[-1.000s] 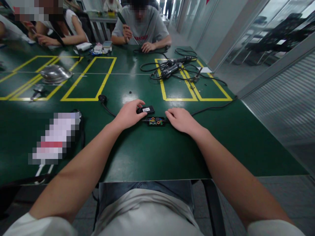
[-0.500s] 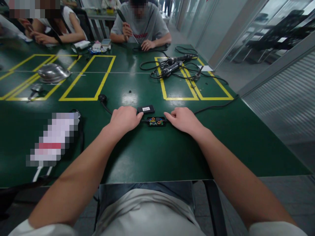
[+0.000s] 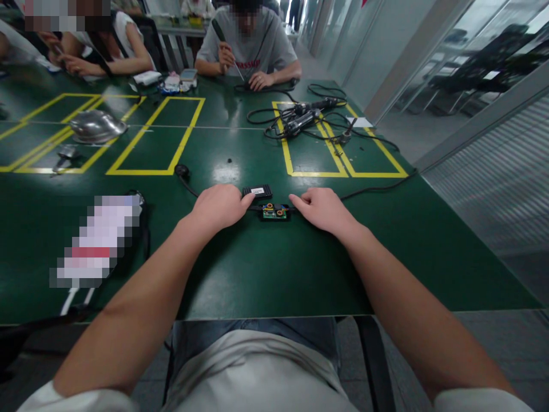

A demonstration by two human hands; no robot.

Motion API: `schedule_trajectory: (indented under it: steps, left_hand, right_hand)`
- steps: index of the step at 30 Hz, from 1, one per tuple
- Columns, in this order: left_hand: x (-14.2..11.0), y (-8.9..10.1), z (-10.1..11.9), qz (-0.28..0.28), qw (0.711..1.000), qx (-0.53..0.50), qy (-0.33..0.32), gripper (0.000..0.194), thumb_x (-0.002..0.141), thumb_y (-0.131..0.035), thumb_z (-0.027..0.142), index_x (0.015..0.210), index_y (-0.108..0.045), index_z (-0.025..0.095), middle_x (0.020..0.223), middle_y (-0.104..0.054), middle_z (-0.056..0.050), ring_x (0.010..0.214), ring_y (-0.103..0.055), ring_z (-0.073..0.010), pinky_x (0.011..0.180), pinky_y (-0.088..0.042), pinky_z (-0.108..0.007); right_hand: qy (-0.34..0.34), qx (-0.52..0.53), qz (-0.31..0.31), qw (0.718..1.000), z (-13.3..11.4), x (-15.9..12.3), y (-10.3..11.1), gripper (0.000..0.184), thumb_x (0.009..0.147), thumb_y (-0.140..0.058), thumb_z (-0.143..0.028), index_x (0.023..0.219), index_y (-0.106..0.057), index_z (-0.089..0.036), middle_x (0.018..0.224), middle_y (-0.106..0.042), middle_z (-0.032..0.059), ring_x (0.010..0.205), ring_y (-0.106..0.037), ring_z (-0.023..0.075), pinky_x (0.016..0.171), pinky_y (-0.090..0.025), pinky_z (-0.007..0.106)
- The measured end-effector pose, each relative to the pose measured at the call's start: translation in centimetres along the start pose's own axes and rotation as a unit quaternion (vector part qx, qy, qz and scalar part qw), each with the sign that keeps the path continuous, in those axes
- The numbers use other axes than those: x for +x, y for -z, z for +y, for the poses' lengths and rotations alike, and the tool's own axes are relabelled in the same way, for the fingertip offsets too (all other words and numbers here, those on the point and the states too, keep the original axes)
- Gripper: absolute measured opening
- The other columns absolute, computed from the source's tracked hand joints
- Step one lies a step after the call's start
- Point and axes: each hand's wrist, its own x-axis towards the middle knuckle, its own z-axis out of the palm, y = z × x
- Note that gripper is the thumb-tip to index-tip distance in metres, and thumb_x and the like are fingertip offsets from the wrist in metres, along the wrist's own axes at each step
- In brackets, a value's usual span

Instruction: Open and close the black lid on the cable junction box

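Observation:
Between my hands lies an opened black plastic case (image 3: pixel 287 217) with a green circuit board (image 3: pixel 270 215) in it, carrying copper-coloured coils. My left hand (image 3: pixel 219 207) is closed around the black cable at the case's left side, thumb pointing to the board. On the other side, my right hand (image 3: pixel 322 208) is closed on the power cable (image 3: pixel 373 187), which runs away to the right table edge. Just behind the case rests its ribbed black cover (image 3: pixel 257 191) with a white label. A plug (image 3: pixel 182 171) ends the left cable. Both palms are hidden.
Left of me, a pixelated phone-like device (image 3: pixel 100 240) lies on the green table (image 3: pixel 274 274). Further back are a shiny metal bowl-like part (image 3: pixel 98 126), a small metal part (image 3: pixel 67 153) and tangled cables with black tools (image 3: pixel 300 121). Across the table, a person (image 3: pixel 249 48) holds a screwdriver.
The circuit board shows more of its green face now, as if tilted or raised slightly in the case. My hands keep nearly the same places; the whole view has shifted a little.

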Motion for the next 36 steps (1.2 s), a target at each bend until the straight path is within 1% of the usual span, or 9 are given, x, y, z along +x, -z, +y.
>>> schedule_trajectory:
  steps: [7, 11, 14, 16, 19, 23, 27, 30, 36]
  left_hand:
    - [-0.1, -0.8, 0.7, 0.02, 0.999, 0.017, 0.018, 0.068, 0.118, -0.041, 0.059, 0.128, -0.087, 0.011, 0.124, -0.085, -0.026, 0.12, -0.081, -0.0452, 0.105, -0.063, -0.053]
    - [-0.3, -1.4, 0.9, 0.119, 0.993, -0.007, 0.013, 0.054, 0.113, -0.062, 0.053, 0.144, -0.077, 0.011, 0.143, -0.078, -0.027, 0.132, -0.074, -0.0447, 0.108, -0.062, -0.053]
    - [0.3, -2.0, 0.4, 0.178, 0.979, -0.068, -0.072, 0.059, 0.107, -0.076, 0.038, 0.16, -0.065, 0.014, 0.159, -0.07, -0.023, 0.143, -0.067, -0.0408, 0.117, -0.057, -0.05]
    - [1.0, -2.4, 0.0, 0.163, 0.973, -0.108, -0.124, 0.048, 0.108, -0.073, 0.031, 0.154, -0.07, 0.018, 0.152, -0.075, -0.017, 0.139, -0.068, -0.0372, 0.12, -0.054, -0.049]
    - [1.7, -2.6, -0.5, 0.157, 0.967, -0.141, -0.142, 0.035, 0.109, -0.07, 0.03, 0.141, -0.078, 0.019, 0.138, -0.082, -0.015, 0.131, -0.072, -0.0357, 0.118, -0.054, -0.05]
    - [1.4, -2.2, -0.5, 0.193, 0.939, -0.185, -0.217, 0.047, 0.105, -0.076, 0.033, 0.15, -0.076, 0.02, 0.144, -0.081, -0.013, 0.131, -0.072, -0.0329, 0.122, -0.051, -0.05]
    - [0.9, -2.1, -0.3, 0.144, 0.925, -0.189, -0.297, 0.045, 0.102, -0.08, 0.036, 0.144, -0.081, 0.022, 0.138, -0.082, -0.011, 0.128, -0.073, -0.0322, 0.121, -0.051, -0.048]
    - [1.0, -2.4, -0.2, 0.1, 0.933, -0.161, -0.306, 0.043, 0.102, -0.079, 0.036, 0.142, -0.083, 0.02, 0.133, -0.083, -0.012, 0.126, -0.074, -0.0332, 0.121, -0.052, -0.048]
    - [1.1, -2.5, -0.1, 0.096, 0.939, -0.144, -0.296, 0.047, 0.102, -0.079, 0.036, 0.146, -0.082, 0.019, 0.134, -0.081, -0.014, 0.128, -0.073, -0.0349, 0.121, -0.054, -0.049]
  right_hand:
    - [-0.012, -0.027, -0.003, 1.0, -0.5, -0.1, -0.1, 0.062, 0.115, -0.059, -0.045, 0.058, -0.05, -0.025, 0.074, -0.063, 0.0083, 0.071, -0.049, 0.0224, 0.068, -0.031, 0.037]
    - [-0.006, -0.028, 0.005, 1.0, -0.4, -0.1, -0.4, 0.059, 0.115, -0.058, -0.046, 0.06, -0.053, -0.025, 0.08, -0.068, 0.0099, 0.072, -0.052, 0.0226, 0.069, -0.031, 0.038]
    - [0.004, -0.028, 0.013, 1.0, -0.1, 0.1, -0.8, 0.06, 0.116, -0.057, -0.048, 0.061, -0.054, -0.025, 0.08, -0.068, 0.0102, 0.073, -0.054, 0.0233, 0.069, -0.032, 0.038]
    - [0.017, -0.027, 0.021, 0.999, 0.1, 0.2, -1.1, 0.059, 0.116, -0.056, -0.047, 0.061, -0.054, -0.024, 0.082, -0.069, 0.0104, 0.074, -0.055, 0.0234, 0.069, -0.032, 0.039]
    - [0.031, -0.025, 0.028, 0.999, 0.3, 0.4, -1.4, 0.058, 0.117, -0.055, -0.046, 0.063, -0.057, -0.024, 0.087, -0.071, 0.0108, 0.075, -0.056, 0.023, 0.071, -0.033, 0.038]
    - [0.031, -0.027, 0.033, 0.999, 0.3, 0.5, -1.8, 0.056, 0.119, -0.051, -0.044, 0.071, -0.07, -0.022, 0.09, -0.074, 0.0118, 0.078, -0.061, 0.0243, 0.072, -0.035, 0.039]
    - [0.027, -0.041, 0.038, 0.998, 0.1, 0.6, -2.0, 0.053, 0.121, -0.044, -0.037, 0.089, -0.083, -0.02, 0.096, -0.077, 0.0134, 0.083, -0.066, 0.026, 0.075, -0.037, 0.039]
    - [0.032, -0.047, 0.036, 0.998, 0.1, 0.7, -2.1, 0.054, 0.122, -0.044, -0.036, 0.089, -0.083, -0.019, 0.098, -0.078, 0.014, 0.084, -0.067, 0.0258, 0.077, -0.036, 0.039]
    - [0.038, -0.048, 0.038, 0.997, 0.2, 0.7, -2.1, 0.053, 0.122, -0.048, -0.039, 0.085, -0.082, -0.02, 0.095, -0.077, 0.0123, 0.082, -0.065, 0.025, 0.075, -0.035, 0.038]
